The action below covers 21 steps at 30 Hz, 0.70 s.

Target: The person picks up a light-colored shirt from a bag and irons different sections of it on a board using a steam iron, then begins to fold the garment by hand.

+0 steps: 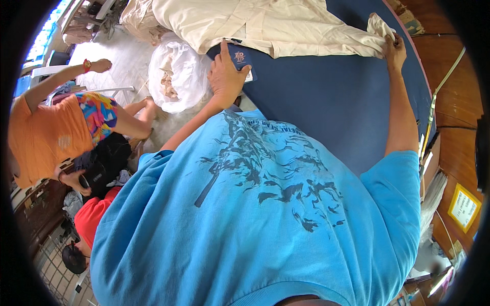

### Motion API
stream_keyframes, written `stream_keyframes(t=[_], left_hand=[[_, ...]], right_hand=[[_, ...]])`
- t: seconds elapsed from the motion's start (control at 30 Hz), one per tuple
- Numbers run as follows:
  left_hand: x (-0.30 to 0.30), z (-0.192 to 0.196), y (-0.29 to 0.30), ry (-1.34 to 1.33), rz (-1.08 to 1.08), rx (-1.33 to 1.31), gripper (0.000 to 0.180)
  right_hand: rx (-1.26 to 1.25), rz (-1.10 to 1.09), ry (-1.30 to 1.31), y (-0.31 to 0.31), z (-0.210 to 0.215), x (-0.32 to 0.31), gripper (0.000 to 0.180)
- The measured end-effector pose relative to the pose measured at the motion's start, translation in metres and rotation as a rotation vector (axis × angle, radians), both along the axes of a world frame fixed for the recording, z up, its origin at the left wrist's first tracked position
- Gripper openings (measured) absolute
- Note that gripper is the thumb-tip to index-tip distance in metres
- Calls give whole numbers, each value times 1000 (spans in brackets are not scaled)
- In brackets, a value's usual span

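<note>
A cream long-sleeved garment [286, 25], which looks like a shirt, lies spread across the far part of a table with a dark blue cover [326, 97]. At the far right my right hand [395, 52] is closed round the end of its sleeve, where the cloth bunches up. My left hand [227, 76] lies with fingers stretched out and thumb apart, its index fingertip at the garment's near edge. Beside its thumb, a flat dark blue piece [240, 55] with a small printed emblem and a white patch shows at the table's left edge.
A white plastic bag [176, 76] with tan contents sits left of the table. Further left, a person in an orange top [51, 137] bends forward, near someone in red [94, 214]. A cable [434, 102] runs along the wooden panel [454, 76] at right.
</note>
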<state>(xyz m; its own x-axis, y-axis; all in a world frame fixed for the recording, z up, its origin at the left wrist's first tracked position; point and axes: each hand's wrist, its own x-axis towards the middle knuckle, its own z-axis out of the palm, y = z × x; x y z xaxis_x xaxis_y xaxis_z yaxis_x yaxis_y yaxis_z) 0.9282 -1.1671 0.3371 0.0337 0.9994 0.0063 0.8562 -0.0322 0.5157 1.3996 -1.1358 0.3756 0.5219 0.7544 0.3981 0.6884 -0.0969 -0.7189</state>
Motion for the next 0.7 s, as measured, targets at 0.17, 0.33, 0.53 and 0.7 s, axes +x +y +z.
stream_keyframes(t=[0.17,0.33,0.53,0.7], left_hand=[[-14,8,2,-449,-55,-126,80],[-91,-12,-18,457,-264,411,69],[-62,-14,-28,115,-400,321,58],[12,-6,-1,44,-658,360,51]], right_hand=[[53,-72,30,-3,-11,10,35],[-155,-120,-4,-40,-19,32,39],[-185,101,4,-93,-44,26,36],[-338,126,-534,-108,-56,-5,47]])
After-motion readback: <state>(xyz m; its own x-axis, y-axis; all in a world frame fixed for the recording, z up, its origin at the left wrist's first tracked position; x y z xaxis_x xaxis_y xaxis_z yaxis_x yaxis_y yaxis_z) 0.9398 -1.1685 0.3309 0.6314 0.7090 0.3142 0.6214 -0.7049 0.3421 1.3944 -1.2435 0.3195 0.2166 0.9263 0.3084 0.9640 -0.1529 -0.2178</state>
